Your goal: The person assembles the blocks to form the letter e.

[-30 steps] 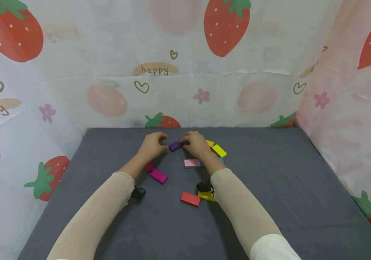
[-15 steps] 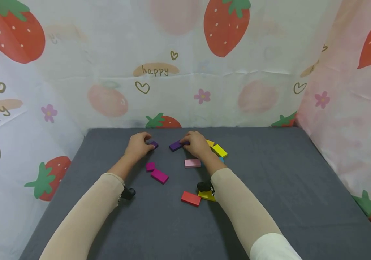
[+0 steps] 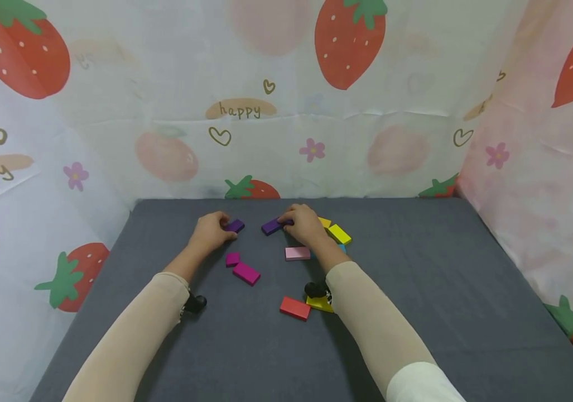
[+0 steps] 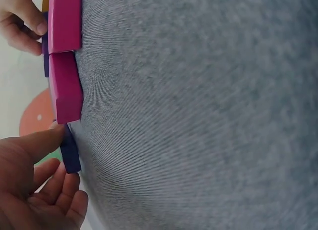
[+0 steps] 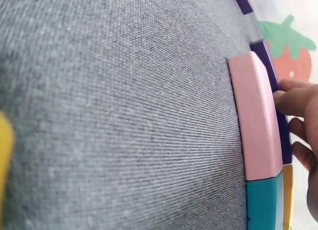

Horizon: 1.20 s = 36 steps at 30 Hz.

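Several flat coloured blocks lie on the grey cloth. My left hand [image 3: 211, 230] is at the far left of the group, its fingers loosely spread around a small purple block [image 3: 235, 225] lying flat. The thumb sits just in front of that block, and the fingertips are by its left end. To the right, my right hand [image 3: 303, 224] pinches a dark purple block [image 5: 283, 133] between thumb and fingers, partly hidden behind a pink block [image 5: 256, 115]. Its left end joins a visible purple piece [image 3: 271, 225]; whether they are one block or two I cannot tell.
Two magenta blocks [image 3: 246, 273] touch at a corner, nearer than the left hand. Yellow blocks [image 3: 339, 234] lie right of the right hand, a teal block [image 5: 262, 202] beside the pink one. A red block [image 3: 294, 308] and another yellow block [image 3: 319, 304] lie nearer, by the right wrist.
My left hand has moved left, away from the right hand, with a small purple block. Its thumb has since slid off, and more of the block shows. The right hand has stayed put.
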Each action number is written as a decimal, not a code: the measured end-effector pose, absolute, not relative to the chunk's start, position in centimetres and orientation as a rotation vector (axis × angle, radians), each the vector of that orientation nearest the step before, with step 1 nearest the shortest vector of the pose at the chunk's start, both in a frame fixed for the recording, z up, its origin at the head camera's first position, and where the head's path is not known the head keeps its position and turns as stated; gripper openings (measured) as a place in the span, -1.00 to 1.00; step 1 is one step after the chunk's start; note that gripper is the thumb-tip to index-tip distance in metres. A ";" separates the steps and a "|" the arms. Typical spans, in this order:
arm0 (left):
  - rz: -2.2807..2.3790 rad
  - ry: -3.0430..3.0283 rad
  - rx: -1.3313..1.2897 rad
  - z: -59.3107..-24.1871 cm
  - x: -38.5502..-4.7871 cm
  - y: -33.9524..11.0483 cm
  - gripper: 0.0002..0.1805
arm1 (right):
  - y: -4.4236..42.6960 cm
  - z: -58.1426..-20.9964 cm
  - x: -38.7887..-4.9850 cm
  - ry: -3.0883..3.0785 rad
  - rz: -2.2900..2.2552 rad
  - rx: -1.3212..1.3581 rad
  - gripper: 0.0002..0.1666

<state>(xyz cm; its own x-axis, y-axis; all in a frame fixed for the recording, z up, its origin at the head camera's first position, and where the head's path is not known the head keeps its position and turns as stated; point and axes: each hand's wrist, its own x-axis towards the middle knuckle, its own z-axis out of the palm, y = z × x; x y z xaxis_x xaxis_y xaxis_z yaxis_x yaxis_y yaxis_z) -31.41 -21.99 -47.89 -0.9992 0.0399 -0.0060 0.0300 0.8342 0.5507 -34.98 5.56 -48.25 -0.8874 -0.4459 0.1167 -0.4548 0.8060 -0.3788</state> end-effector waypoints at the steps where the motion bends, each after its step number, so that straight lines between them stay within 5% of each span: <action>1: 0.901 2.995 0.057 -48.0 -31.3 -22.0 -0.39 | 5.6 -48.3 -35.0 -2.965 0.638 0.738 -0.69; 36: 0.992 2.986 0.109 -46.8 -28.8 -19.0 -0.44 | 5.5 -48.9 -35.3 -2.955 0.657 0.718 -0.68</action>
<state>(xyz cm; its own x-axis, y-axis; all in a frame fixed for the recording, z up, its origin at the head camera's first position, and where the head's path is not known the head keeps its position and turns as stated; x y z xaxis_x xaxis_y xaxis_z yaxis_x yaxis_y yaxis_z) -28.79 -18.96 -46.75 -0.9976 0.0634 0.0284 0.0678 0.7991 0.5974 -35.35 5.54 -48.90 -0.8931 -0.4318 0.1263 -0.4446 0.8045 -0.3938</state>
